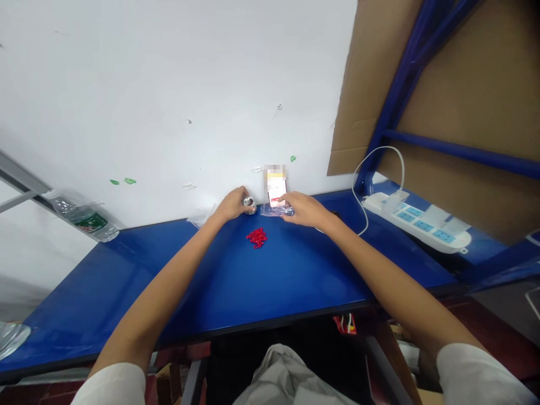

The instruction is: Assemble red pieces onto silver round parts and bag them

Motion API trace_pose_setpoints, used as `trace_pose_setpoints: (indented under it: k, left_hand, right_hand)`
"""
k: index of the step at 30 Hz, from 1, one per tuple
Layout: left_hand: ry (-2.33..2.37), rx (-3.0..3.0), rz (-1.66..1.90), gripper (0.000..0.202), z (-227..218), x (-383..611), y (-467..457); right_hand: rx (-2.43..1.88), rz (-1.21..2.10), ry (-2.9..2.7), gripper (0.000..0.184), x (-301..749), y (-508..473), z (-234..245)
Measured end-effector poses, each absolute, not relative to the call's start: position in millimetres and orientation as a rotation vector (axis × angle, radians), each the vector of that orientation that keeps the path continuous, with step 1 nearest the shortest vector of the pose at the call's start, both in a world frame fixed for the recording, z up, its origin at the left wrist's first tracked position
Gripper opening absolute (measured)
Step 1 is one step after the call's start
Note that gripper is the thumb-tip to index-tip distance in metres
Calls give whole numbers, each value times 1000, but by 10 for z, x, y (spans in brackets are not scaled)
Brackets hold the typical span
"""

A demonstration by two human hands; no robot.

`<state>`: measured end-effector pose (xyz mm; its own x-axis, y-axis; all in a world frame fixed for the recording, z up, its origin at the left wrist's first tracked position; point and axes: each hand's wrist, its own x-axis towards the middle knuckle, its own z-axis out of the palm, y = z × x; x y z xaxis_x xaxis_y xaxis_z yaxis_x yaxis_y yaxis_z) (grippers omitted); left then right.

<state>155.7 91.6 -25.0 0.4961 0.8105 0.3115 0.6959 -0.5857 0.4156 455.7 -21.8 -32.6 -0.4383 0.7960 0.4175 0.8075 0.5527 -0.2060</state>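
My left hand (233,204) is closed round a small round silvery object (249,202) near the back edge of the table. To its right, my right hand (304,210) curls its fingers and thumb about the end of a small clear plastic bag (272,210); a shiny bit shows between the fingers, too small to name. A lit phone-like screen (276,190), partly blurred, stands against the wall just behind that bag. In front of both hands lies a small heap of red cords (257,237) on the blue table (253,287).
A clear plastic bottle (86,216) lies tilted at the left by the wall. Crumpled clear plastic (201,216) rests beside my left forearm. A white power strip (415,222) with a cable sits at the right, near a blue metal frame (394,95).
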Motion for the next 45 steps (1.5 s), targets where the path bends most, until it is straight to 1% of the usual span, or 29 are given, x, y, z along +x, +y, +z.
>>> trace_pose_setpoints:
  k: [3,7,10,13,15,21,25,28,33,38,42,45]
  left_hand:
    - [1262,2267,881,56,-200,1539,672]
    - [1038,1668,936,64,-249,1448,167]
    - [970,1363,921,59,-313,1376,-134]
    - [945,1217,962,48,-300,1362,-269]
    - [904,1208,969,43,-256,1383,-309]
    - [895,1290,967,54,-216,1433,-379]
    - [887,1312,975,44,-229,1406,-352]
    - [936,1407,1035,44,-235,1373,-298]
    - [1102,1602,1079,47,-411,1344,-161]
    - [1151,1475,1082,40,-633,1363,-85]
    - [1155,1461,1161,36,-657,1407,23]
    - [1261,1579,1160,36,-610,1488,209]
  right_hand:
    - [-1297,-10,-2329,48,4529,-247,-302]
    - [-1278,19,-2325,49,4409,-310,-314]
    - [-1241,63,-2305,46,4294,-345,-369]
    - [-1224,106,-2300,45,4209,-362,-429]
    - [-1229,129,-2303,45,4172,-372,-455]
    - [-1230,162,-2313,45,4103,-411,-478]
    - [-1234,175,-2321,45,4086,-422,-495]
    - [-1226,162,-2322,45,4095,-414,-506]
    - [-1304,120,-2322,46,4156,-355,-547]
    - [-1431,87,-2296,54,4214,-268,-626]
    - [-1492,51,-2275,55,4202,-244,-634]
    - [-1519,60,-2291,52,4185,-248,-624]
